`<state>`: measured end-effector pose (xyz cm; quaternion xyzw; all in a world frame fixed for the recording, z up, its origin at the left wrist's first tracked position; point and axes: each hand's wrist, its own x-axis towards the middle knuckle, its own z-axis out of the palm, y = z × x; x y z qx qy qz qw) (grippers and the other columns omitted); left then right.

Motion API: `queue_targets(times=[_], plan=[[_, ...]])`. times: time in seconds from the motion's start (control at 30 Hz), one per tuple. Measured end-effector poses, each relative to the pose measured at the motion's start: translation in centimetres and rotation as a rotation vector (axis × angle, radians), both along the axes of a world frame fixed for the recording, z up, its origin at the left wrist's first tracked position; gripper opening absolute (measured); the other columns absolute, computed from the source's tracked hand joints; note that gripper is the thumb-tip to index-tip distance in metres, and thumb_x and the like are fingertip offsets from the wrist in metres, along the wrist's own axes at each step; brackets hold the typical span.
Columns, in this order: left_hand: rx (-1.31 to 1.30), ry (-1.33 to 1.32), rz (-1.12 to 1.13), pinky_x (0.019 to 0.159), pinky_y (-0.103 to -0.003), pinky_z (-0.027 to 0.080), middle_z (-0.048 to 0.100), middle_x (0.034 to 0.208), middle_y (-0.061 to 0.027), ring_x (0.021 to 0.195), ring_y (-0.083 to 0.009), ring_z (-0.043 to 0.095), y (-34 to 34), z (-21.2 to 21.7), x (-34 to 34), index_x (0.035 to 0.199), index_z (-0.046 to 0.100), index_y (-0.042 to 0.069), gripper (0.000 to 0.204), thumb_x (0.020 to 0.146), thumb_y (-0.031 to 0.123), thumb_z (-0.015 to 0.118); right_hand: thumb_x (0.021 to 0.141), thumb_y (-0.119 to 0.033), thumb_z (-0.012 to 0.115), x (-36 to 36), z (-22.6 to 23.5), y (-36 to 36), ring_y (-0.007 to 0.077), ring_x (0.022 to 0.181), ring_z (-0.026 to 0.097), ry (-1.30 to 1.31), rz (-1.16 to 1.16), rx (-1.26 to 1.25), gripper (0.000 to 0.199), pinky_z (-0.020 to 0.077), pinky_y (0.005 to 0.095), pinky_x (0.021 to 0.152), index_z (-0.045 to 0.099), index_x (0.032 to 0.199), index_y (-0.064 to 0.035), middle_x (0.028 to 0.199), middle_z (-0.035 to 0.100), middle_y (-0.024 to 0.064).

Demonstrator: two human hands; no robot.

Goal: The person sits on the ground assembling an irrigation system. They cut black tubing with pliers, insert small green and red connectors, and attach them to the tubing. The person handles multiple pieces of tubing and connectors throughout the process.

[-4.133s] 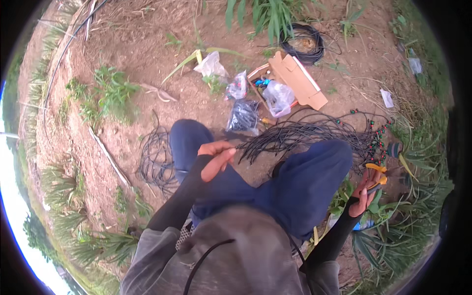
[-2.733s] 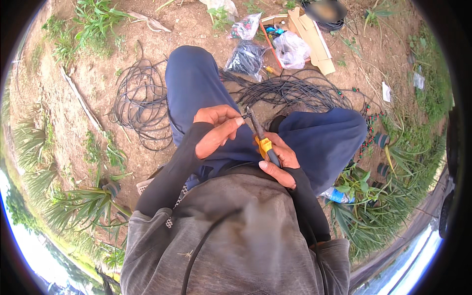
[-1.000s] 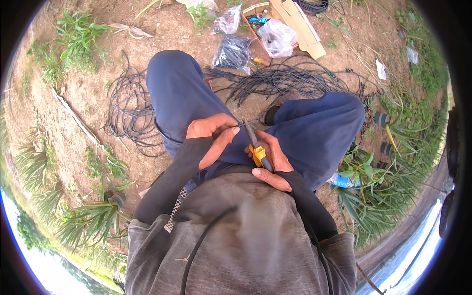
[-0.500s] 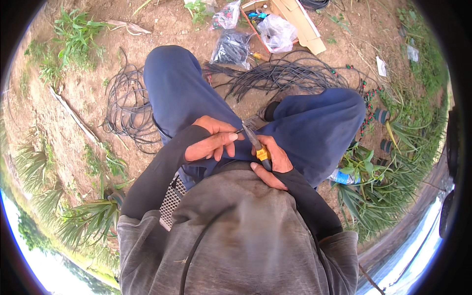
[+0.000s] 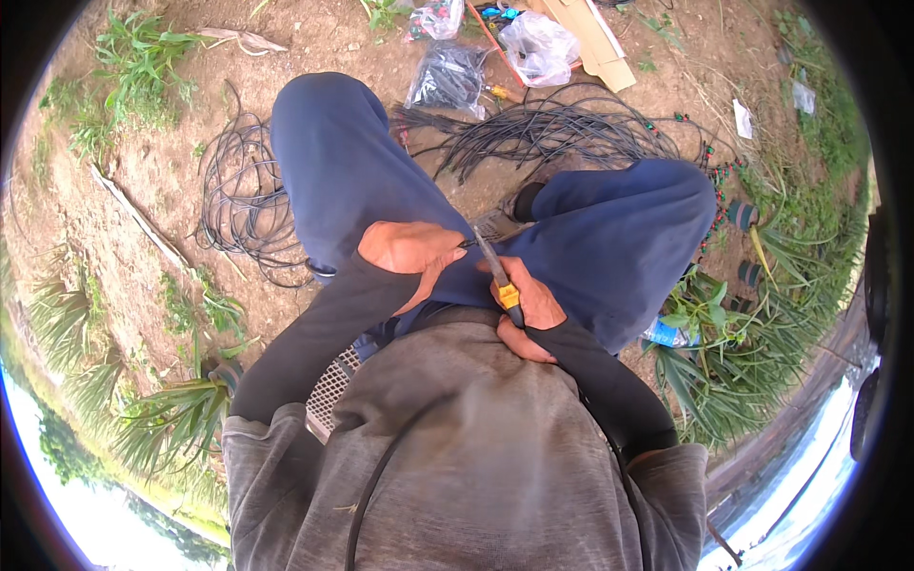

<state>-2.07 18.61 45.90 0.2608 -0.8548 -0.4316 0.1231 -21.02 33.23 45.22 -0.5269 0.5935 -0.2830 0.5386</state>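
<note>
Yellow-handled pliers (image 5: 498, 271) were over the lap, between the blue-trousered legs (image 5: 609, 238), gripped in the right hand (image 5: 538, 305), nose pointing up-left. Left hand (image 5: 405, 249) pinched a thin dark piece (image 5: 466, 245) by the nose; contact unclear. Beyond lay bunched black tubes (image 5: 543, 133), a clear bag (image 5: 447, 78), a cardboard box (image 5: 592, 43). Loose coil (image 5: 243, 195) lay left.

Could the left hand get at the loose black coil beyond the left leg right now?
Probably, but not straight across: the left leg stands between the left hand and the coil, and the hand's grip seems taken by a thin dark piece.
</note>
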Motion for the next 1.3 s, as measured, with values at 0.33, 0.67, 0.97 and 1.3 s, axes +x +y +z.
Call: queue_targets(times=[0.33, 0.67, 0.97, 1.3], plan=[[-0.098, 0.089, 0.059, 0.052, -0.035, 0.046, 0.057, 0.067, -0.0101, 0.058, -0.0303, 0.058, 0.5, -1.4, -0.1, 0.087, 0.065, 0.003, 0.012, 0.077, 0.004, 0.070, 0.071, 0.003, 0.055, -0.4, 0.3, -0.4, 0.0421, 0.106, 0.057, -0.022, 0.082, 0.153, 0.055, 0.0452, 0.0406, 0.089, 0.040, 0.123, -0.0055, 0.109, 0.057, 0.0222], [-0.388, 0.084, 0.075, 0.047, -0.033, 0.043, 0.047, 0.063, -0.0051, 0.053, -0.0226, 0.054, 1.3, -2.6, -0.4, 0.087, 0.062, 0.005, 0.016, 0.073, 0.006, 0.070, 0.071, 0.003, 0.055, -0.4, 0.1, -0.7, 0.0385, 0.093, 0.061, -0.068, 0.059, 0.229, 0.052, 0.0468, 0.0377, 0.083, 0.041, 0.120, -0.0058, 0.097, 0.059, 0.0187], [-0.452, 0.092, 0.077, 0.048, -0.033, 0.043, 0.047, 0.063, -0.0059, 0.054, -0.0220, 0.054, 0.8, -2.4, -1.5, 0.086, 0.062, 0.006, 0.019, 0.071, 0.007, 0.072, 0.064, 0.009, 0.046, -0.7, -1.0, -0.2, 0.0129, 0.074, 0.036, -0.292, -0.045, 0.271, 0.057, 0.0346, 0.0256, 0.070, 0.040, 0.117, -0.0095, 0.082, 0.040, 0.0028], [0.102, -0.041, 0.130, 0.056, -0.036, 0.050, 0.064, 0.071, -0.0092, 0.063, -0.0273, 0.064, 0.5, -1.1, -1.3, 0.097, 0.064, 0.006, 0.013, 0.088, 0.015, 0.066, 0.063, 0.011, 0.045, -0.7, -1.3, 0.4, 0.0122, 0.077, 0.035, -0.346, -0.125, 0.234, 0.058, 0.0333, 0.0248, 0.071, 0.040, 0.118, -0.0098, 0.085, 0.038, 0.0022]])
